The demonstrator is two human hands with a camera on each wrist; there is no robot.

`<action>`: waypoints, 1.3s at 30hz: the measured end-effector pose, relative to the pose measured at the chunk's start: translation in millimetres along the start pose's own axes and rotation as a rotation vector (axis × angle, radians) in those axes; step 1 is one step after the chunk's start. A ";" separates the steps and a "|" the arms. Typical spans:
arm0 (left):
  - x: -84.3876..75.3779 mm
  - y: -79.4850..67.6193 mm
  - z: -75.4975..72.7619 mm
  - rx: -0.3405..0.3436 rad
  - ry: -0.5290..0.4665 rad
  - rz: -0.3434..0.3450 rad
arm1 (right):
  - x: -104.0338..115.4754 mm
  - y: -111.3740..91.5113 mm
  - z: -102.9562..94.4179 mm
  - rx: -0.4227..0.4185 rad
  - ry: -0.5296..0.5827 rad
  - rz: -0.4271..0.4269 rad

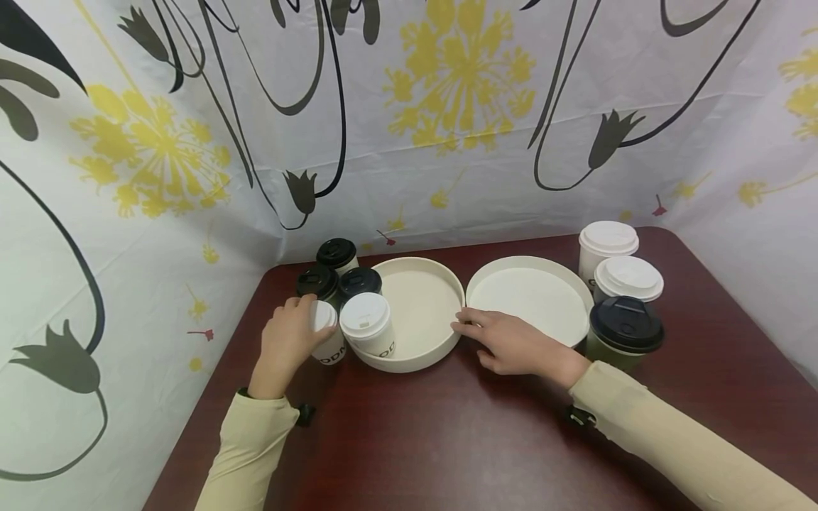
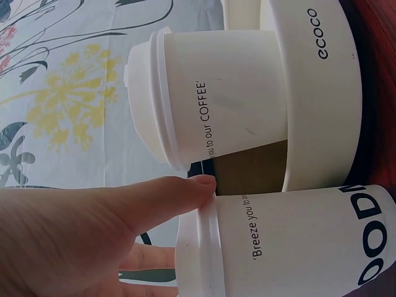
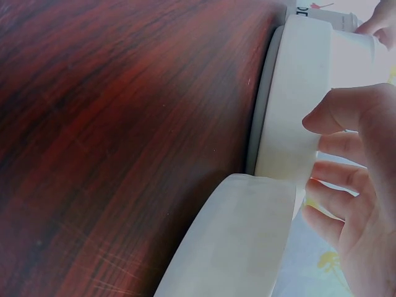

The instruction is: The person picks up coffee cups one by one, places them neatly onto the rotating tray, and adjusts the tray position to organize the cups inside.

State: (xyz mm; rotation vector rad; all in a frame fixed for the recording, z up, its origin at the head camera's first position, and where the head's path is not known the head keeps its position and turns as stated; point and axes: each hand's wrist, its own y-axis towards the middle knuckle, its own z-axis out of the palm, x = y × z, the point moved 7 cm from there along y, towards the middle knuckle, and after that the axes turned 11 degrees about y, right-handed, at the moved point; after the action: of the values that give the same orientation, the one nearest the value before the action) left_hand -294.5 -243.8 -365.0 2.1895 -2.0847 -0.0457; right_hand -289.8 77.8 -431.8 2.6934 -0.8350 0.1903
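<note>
My left hand (image 1: 284, 344) holds a white paper coffee cup (image 1: 330, 346) by its white lid, with the thumb at the lid's edge in the left wrist view. This cup stands upright just outside the left round cream tray (image 1: 424, 305). Inside that tray, at its front left, is another white lidded coffee cup (image 1: 367, 323). My right hand (image 1: 505, 341) reaches to the right side of the same tray, with its fingertips at the rim and the thumb apart from the fingers. A second round tray (image 1: 527, 294) sits close beside the first.
Several black-lidded cups (image 1: 336, 253) cluster behind my left hand. At the right stand two white-lidded cups (image 1: 608, 245) and a green cup with a black lid (image 1: 625, 330). The dark red wooden table (image 1: 409, 440) backs onto a flowered cloth (image 1: 409, 142).
</note>
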 end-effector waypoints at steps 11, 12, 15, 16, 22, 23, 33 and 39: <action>0.4 -0.9 2.5 -0.004 -0.022 0.002 | 0.3 0.0 1.5 -0.010 -0.008 0.002; 0.6 -0.8 2.8 -0.003 -0.026 0.001 | 0.4 -0.1 1.6 -0.007 -0.008 0.002; 1.1 -0.8 3.2 -0.006 -0.037 -0.002 | 0.5 0.3 1.9 0.003 -0.005 0.008; 1.3 -0.8 3.2 -0.008 -0.040 -0.002 | 0.6 0.5 1.8 0.005 -0.004 0.009; 1.6 -1.1 2.9 -0.019 -0.048 0.001 | 1.0 0.6 0.8 0.011 -0.006 0.021; 1.5 -1.2 2.5 -0.022 -0.047 0.002 | 1.0 0.4 0.6 0.010 -0.007 0.022; 1.1 -3.2 -7.0 -0.033 -0.036 0.004 | 0.9 0.1 0.6 0.001 -0.012 0.016; -1.6 -6.2 -17.6 -0.040 -0.021 0.007 | -0.4 -0.2 2.1 0.001 -0.012 0.017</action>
State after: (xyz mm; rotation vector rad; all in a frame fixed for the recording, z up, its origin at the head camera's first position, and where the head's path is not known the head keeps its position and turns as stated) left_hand -286.6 -240.8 -348.3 2.1679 -2.0841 -0.1087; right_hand -289.9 77.5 -433.9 2.6915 -0.8615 0.1780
